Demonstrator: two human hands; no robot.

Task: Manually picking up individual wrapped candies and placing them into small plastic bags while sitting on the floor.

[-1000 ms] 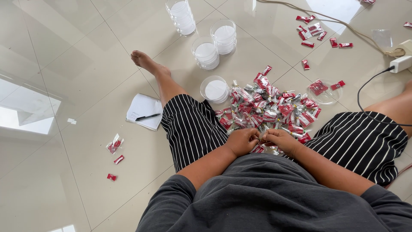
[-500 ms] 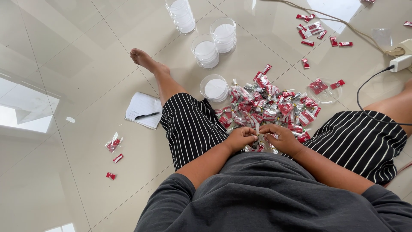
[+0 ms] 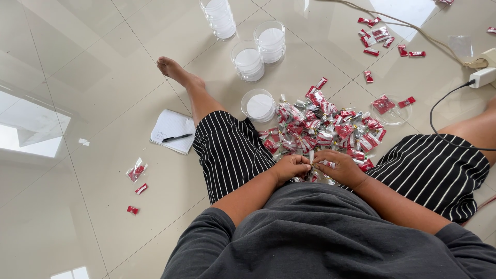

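While the person sat on the pale tiled floor (image 3: 93, 67) with legs spread, both hands met at the near edge of a heap of small red-and-silver wrapped sachets (image 3: 323, 129) lying between the thighs. The left hand (image 3: 290, 168) was curled into a loose fist and the right hand (image 3: 338, 168) had its fingers bent; together they pinched one sachet (image 3: 313, 164) between them, fingertips touching it. Just beyond the heap on the left stood a low clear tub with a white lid (image 3: 258, 105), and further off three more clear tubs (image 3: 253, 44). A notepad (image 3: 173, 129) with a black pen (image 3: 176, 138) on it lay beside the left knee. Loose sachets (image 3: 135, 178) lay scattered left, others (image 3: 380, 39) near a cable (image 3: 444, 103) and white plug block (image 3: 483, 76) at the right.
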